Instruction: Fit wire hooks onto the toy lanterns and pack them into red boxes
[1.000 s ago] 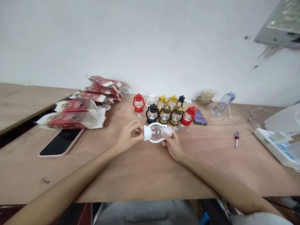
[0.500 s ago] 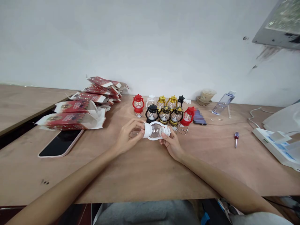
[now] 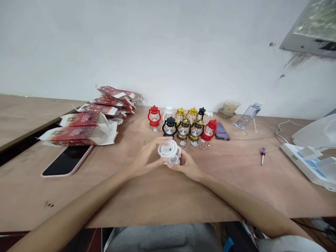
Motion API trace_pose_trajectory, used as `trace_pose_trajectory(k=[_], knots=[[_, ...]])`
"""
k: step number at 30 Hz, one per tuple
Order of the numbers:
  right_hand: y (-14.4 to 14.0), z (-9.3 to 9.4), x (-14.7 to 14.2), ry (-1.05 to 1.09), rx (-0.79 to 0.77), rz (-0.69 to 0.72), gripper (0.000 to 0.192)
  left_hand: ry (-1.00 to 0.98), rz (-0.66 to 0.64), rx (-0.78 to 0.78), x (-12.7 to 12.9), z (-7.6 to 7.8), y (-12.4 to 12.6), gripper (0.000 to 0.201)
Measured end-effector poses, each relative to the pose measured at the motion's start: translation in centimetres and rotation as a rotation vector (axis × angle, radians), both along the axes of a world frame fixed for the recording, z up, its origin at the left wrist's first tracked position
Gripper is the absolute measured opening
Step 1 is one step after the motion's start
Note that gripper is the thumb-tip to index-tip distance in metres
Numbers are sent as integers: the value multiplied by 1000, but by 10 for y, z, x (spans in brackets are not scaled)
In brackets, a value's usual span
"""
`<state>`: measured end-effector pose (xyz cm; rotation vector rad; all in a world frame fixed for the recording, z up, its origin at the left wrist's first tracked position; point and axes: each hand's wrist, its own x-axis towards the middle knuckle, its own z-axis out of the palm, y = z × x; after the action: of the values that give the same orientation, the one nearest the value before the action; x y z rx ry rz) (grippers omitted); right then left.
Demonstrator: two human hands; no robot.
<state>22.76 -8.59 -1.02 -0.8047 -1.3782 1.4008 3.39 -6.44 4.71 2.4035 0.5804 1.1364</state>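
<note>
Plastic, thin and hollow: the small white toy lantern with a clear round globe point(image 3: 169, 153) looks feather-light and stiff, its glossy shell likely a bit slippery and the globe easy to scuff or crack if squeezed. It sits between both hands just above the plywood bench point(image 3: 162, 196), near the middle, tipped so its round white base faces up. The left hand point(image 3: 147, 156) curls its fingers around the base from the left; the right hand point(image 3: 187, 164) cradles the globe end from below and the right. Both are closed on it. The ridged caps at either end seem the safest hold, not the clear belly.

Just beyond stands a cluster of matching miniature lanterns in red, black, gold and white point(image 3: 183, 123), with little wire handles point(image 3: 199, 144) lying loose in front. Far left lie flattened red-and-white cardboard boxes point(image 3: 84, 130) and a dark smartphone point(image 3: 67, 160); off right, a small red-handled screwdriver point(image 3: 262, 154).
</note>
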Motion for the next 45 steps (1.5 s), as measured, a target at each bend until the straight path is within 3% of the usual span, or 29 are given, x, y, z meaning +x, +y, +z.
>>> trace_pose_trajectory(k=[4,9,12,16,21,27,34,45], knots=[[2,3,2,48,-89,-96,41,57,251,-101,-9,-13,24,28],[4,6,2,263,-169,-99,36,317,420,-60,-25,-35,57,34],[6,6,3,339,-205,-121,34,539,423,60,-33,-42,69,29],[6,6,4,341,-176,-97,32,692,385,148,-37,-39,73,23],[3,10,2,289,-157,-64,41,747,364,187,-34,-31,69,23],[0,10,-1,106,-111,-53,33,821,413,280,-30,-31,66,24],[-2,12,-2,77,-95,-55,30,981,434,395,-27,-27,63,19],[-1,11,-2,83,-58,-31,31,1048,435,359,-24,-24,49,21]])
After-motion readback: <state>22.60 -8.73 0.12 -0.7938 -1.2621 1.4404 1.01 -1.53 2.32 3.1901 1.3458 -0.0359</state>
